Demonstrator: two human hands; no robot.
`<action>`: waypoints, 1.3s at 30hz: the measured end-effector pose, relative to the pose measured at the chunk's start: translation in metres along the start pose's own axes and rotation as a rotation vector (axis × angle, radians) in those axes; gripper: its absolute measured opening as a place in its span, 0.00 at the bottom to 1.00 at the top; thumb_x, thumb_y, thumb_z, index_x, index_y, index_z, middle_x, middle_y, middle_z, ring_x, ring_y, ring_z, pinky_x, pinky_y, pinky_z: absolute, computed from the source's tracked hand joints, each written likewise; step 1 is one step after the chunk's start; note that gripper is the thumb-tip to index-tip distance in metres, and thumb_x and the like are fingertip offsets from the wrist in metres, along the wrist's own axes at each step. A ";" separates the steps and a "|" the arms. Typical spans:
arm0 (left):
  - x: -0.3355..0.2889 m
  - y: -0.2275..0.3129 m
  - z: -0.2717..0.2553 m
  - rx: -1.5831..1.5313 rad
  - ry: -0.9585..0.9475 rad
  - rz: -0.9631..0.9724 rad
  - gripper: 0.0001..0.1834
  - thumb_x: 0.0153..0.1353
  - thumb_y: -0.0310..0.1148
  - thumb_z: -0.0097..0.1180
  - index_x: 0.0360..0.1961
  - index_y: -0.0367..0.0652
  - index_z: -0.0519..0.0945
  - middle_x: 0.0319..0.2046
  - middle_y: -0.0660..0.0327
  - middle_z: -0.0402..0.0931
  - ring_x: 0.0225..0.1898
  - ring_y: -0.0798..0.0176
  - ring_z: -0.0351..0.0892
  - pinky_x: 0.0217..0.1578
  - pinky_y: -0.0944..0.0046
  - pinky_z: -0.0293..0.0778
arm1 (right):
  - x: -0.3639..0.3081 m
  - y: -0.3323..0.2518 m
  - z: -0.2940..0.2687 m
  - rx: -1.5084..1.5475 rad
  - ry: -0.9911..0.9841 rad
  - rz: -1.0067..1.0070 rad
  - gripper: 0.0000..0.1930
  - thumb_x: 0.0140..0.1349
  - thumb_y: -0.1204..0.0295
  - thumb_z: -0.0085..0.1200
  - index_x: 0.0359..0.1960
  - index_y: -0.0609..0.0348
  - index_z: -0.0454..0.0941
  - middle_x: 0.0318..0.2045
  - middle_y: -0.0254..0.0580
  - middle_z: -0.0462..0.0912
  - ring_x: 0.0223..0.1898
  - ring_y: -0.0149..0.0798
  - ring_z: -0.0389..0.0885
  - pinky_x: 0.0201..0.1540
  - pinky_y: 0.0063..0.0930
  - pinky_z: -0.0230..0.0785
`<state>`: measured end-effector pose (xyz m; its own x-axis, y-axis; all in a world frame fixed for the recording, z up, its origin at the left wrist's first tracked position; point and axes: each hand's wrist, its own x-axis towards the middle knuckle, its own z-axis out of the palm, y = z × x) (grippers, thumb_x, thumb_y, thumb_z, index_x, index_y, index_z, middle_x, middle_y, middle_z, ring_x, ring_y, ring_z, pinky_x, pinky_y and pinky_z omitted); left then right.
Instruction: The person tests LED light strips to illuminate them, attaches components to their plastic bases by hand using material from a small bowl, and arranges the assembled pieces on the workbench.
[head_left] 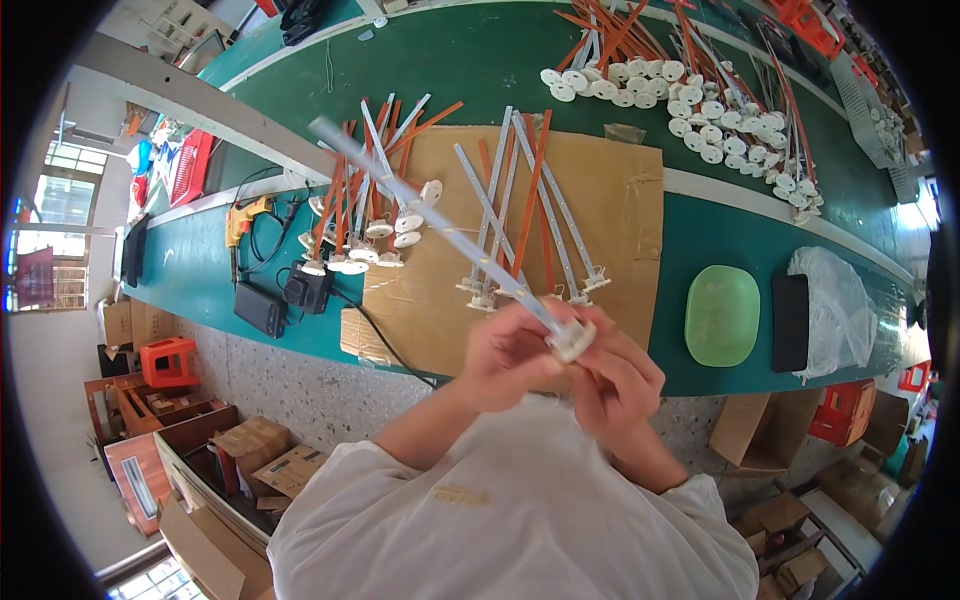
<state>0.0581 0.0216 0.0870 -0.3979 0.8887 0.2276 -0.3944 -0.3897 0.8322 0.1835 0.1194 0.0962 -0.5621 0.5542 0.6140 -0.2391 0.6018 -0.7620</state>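
Note:
Close to my body, above the front edge of the table, both hands are closed around the lower end of a long pale LED strip point(440, 222) with small yellowish spots. A white plastic base point(571, 341) sits at that end. My left hand point(510, 352) pinches the strip beside the base, and the fingers of my right hand point(617, 372) grip the base from the other side. The strip slants up and away to the far left. Beyond my hands, several similar white and orange strips point(535, 190) with white bases lie on a cardboard sheet point(610, 230).
More strips with bases lie in a bunch point(350, 240) to the left and a big pile point(680, 100) at the far right. A yellow tool point(246, 220), a black adapter point(306, 288) with a cable, a green tray point(722, 316) and a plastic bag point(835, 310) rest on the green table.

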 end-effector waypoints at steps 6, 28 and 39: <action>0.003 0.053 -0.098 0.865 0.590 -0.099 0.17 0.67 0.30 0.55 0.52 0.31 0.77 0.41 0.55 0.81 0.44 0.67 0.80 0.45 0.66 0.76 | 0.007 0.016 -0.019 -0.072 -0.111 0.201 0.08 0.52 0.84 0.61 0.35 0.66 0.81 0.34 0.48 0.84 0.34 0.44 0.85 0.36 0.28 0.76; 0.016 0.000 -0.042 1.754 0.061 -0.051 0.20 0.51 0.46 0.68 0.36 0.43 0.79 0.31 0.55 0.77 0.37 0.47 0.77 0.36 0.49 0.74 | 0.002 0.049 -0.008 -0.279 -0.268 0.147 0.08 0.51 0.78 0.65 0.33 0.57 0.82 0.34 0.40 0.83 0.37 0.47 0.82 0.39 0.35 0.77; 0.023 -0.006 -0.036 1.817 0.051 -0.236 0.21 0.51 0.47 0.69 0.29 0.40 0.78 0.29 0.55 0.76 0.35 0.47 0.77 0.34 0.50 0.73 | -0.005 0.063 -0.077 -0.500 -0.030 0.315 0.05 0.53 0.77 0.61 0.32 0.58 0.79 0.32 0.42 0.84 0.34 0.47 0.83 0.35 0.39 0.75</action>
<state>0.0216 0.0354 0.0693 -0.5093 0.8589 0.0533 0.8279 0.4721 0.3028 0.2319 0.1987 0.0609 -0.5697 0.7377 0.3623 0.3410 0.6133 -0.7125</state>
